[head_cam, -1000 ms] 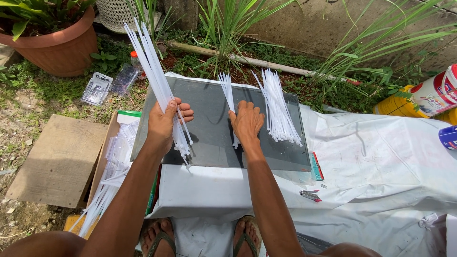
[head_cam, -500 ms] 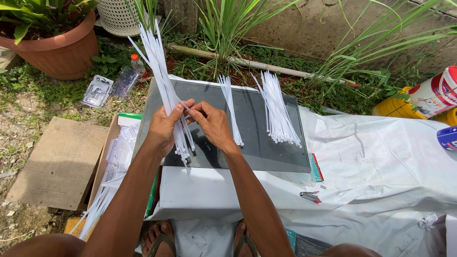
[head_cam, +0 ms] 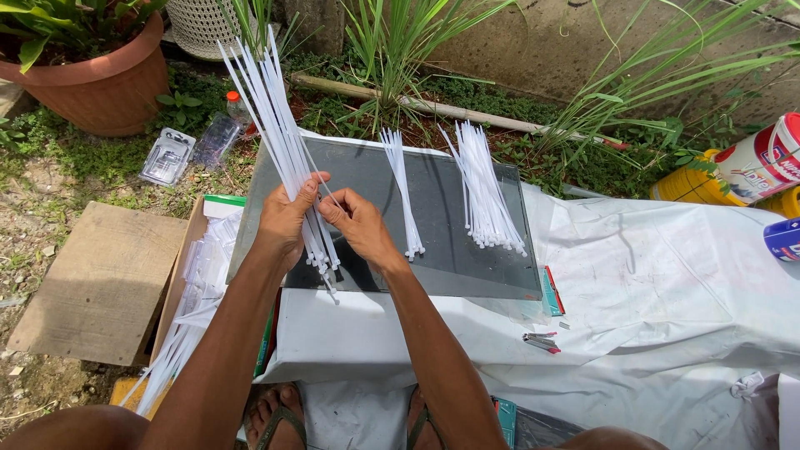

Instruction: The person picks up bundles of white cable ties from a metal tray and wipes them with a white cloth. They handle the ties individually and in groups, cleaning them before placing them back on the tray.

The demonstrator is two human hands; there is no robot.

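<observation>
Left hand [head_cam: 287, 221] clenched round bundle of white cable ties [head_cam: 279, 142], over left edge of dark glass sheet [head_cam: 442, 200]. Right hand [head_cam: 358, 225] pinching single tie out of it. I judge ties light, springy, slick; grip low, near heads. Two more bunches lie toward far right corner.

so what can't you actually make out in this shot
- Head view: how many cable ties the left hand grips; its fingers cover the bundle.
- What the right hand pinches: too thin to tell.
- Cardboard box contents: hidden by the left forearm.
- Canister: cut off by the right edge.
</observation>
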